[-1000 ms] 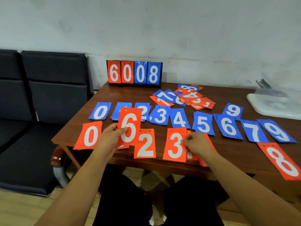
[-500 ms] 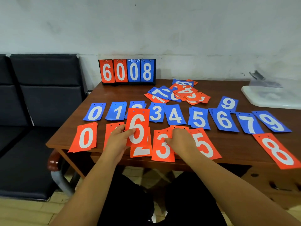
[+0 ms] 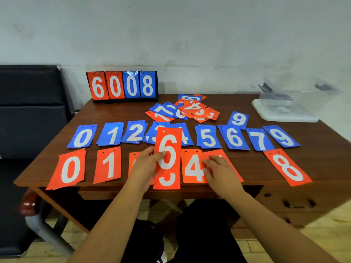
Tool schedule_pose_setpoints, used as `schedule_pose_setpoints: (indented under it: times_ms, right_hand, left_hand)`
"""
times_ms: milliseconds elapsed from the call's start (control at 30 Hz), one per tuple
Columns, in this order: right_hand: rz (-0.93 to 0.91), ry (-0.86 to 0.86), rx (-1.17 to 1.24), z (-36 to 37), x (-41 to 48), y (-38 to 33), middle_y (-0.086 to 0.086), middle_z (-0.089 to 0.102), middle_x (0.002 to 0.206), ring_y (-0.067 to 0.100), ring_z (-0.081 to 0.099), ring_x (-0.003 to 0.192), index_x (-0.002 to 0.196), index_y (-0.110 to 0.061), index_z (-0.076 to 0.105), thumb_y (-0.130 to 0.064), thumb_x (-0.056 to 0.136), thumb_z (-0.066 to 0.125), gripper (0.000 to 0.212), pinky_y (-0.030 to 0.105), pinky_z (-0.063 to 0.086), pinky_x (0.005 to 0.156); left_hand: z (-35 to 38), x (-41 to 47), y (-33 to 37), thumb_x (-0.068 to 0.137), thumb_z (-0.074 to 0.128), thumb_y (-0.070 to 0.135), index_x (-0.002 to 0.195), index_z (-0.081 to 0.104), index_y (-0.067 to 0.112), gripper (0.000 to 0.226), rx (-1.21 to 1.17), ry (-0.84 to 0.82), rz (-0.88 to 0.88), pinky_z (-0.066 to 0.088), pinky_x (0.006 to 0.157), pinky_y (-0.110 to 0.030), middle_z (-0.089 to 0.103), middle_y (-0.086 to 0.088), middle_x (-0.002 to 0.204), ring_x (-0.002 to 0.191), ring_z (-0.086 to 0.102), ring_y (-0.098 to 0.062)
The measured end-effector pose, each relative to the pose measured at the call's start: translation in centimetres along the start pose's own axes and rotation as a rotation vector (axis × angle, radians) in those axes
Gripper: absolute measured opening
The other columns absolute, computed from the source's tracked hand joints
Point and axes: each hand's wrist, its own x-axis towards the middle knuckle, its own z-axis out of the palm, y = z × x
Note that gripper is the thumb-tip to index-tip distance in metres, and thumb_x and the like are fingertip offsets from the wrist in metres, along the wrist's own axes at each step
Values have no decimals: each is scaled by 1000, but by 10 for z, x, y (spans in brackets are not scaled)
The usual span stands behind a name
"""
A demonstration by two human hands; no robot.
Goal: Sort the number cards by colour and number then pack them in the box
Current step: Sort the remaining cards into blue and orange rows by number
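Cards [image 3: 208,138] lie in a blue row [image 3: 114,135] and an orange row [image 3: 109,165] on the worktop [image 3: 252,164]. A mixed pile [image 3: 191,109] behind awaits sorting and the box [image 3: 284,112] stands apart: roughly halfway, I judge. My left hand [image 3: 145,166] pinches the orange 6 [image 3: 168,149]; my right hand [image 3: 221,172] rests loose-fingered on an orange card in the row.
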Motion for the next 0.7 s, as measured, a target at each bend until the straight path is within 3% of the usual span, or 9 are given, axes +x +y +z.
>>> schedule_pose_setpoints:
  times_ms: [267, 367, 500, 633, 700]
  right_hand:
    - [137, 78, 160, -17, -7, 23, -2, 43, 148, 15, 37, 137, 138, -22, 51, -33, 99, 49, 41, 33, 35, 112]
    - [244, 203, 453, -32, -8, 9, -6, 56, 130, 10, 51, 119, 125, -23, 59, -42, 99, 49, 33, 25, 44, 94]
    - [331, 47, 1035, -53, -10, -19, -5, 72, 99, 13, 70, 89, 101, -20, 65, -48, 95, 55, 31, 30, 59, 78]
    - [347, 36, 1067, -54, -14, -13, -5, 72, 100, 13, 71, 88, 99, -21, 65, -29, 96, 60, 9, 28, 59, 74]
    - [427, 101, 1123, -60, -16, 3, -4, 70, 104, 11, 69, 89, 103, -20, 66, -25, 96, 60, 10, 28, 58, 72]
  left_hand:
    - [50, -6, -5, 87, 74, 26, 116, 66, 18, 31, 41, -58, -1, 57, 91, -49, 73, -4, 109, 99, 71, -23]
    - [53, -9, -7, 87, 73, 29, 117, 64, 18, 34, 86, -51, 5, 58, 89, -47, 72, -2, 110, 98, 71, -22]
    - [62, -16, -15, 86, 74, 33, 120, 63, 19, 39, 118, -118, 7, 59, 87, -47, 73, -2, 112, 97, 72, -22]
    - [83, -23, -20, 87, 71, 37, 117, 63, 22, 34, 200, -169, 68, 60, 86, -41, 73, 2, 110, 95, 72, -17]
    - [94, -25, -19, 90, 69, 36, 112, 63, 20, 28, 228, -189, 120, 61, 80, -34, 72, 1, 110, 91, 71, -12]
